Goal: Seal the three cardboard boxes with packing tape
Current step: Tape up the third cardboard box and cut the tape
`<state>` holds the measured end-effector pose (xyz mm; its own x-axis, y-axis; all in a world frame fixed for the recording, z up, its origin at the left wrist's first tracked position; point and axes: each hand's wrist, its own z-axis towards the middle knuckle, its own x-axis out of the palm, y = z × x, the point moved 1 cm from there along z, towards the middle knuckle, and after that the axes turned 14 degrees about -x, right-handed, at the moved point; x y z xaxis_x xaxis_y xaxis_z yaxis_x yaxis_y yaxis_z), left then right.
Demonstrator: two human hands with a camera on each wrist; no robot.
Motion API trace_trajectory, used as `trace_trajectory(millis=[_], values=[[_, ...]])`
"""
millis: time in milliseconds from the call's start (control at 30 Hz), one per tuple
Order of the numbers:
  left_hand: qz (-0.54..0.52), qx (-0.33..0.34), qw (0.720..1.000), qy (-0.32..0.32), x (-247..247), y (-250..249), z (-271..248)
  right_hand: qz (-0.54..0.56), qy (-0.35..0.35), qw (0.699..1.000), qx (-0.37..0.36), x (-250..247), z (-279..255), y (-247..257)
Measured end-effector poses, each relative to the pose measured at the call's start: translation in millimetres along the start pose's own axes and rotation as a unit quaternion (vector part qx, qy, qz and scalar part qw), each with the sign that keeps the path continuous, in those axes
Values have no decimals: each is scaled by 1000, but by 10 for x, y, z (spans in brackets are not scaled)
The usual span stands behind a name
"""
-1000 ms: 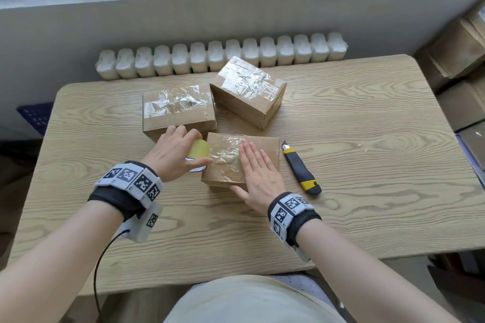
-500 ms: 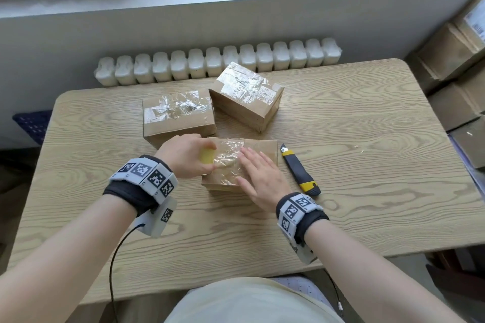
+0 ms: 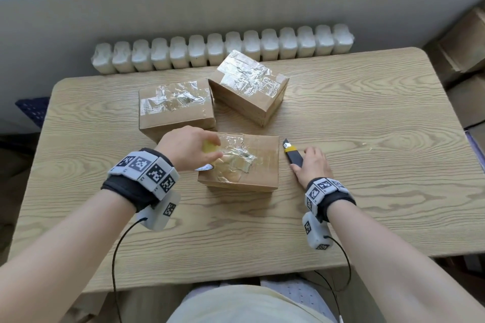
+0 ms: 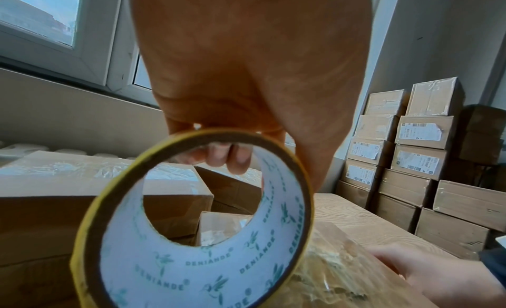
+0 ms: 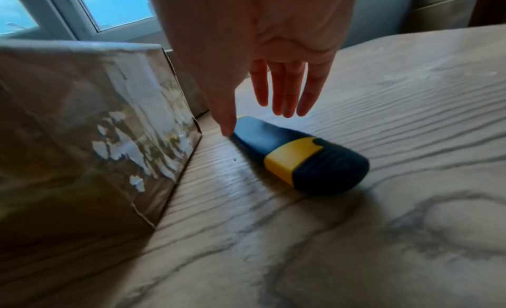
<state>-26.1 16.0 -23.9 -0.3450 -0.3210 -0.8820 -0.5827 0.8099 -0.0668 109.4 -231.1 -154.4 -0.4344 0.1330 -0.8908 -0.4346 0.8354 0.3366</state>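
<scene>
Tape roll [image 4: 208, 243] in left hand [image 3: 187, 148], beside nearest box [image 3: 258, 162].

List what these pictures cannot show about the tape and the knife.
- Yellow roll of clear packing tape: whether its strip is cut yet; head view, left hand covers it.
- Dark blue and yellow utility knife: blade out or retracted; the right hand covers its tip, and the head view is too small.

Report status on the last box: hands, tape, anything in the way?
Left hand grips tape roll over the near box. Right hand open, reaching over the knife, no grip yet. Tape uncut; nothing in the way.
</scene>
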Motion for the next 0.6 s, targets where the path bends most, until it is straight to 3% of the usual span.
trace_trajectory(millis=[367,600], values=[[19,-18,1000,12,32,39,14,27,53,998,18,-22,136,-13],[33,-7,998,48,-34,-81,56,168,-37,985,-4,-582,-54,102]])
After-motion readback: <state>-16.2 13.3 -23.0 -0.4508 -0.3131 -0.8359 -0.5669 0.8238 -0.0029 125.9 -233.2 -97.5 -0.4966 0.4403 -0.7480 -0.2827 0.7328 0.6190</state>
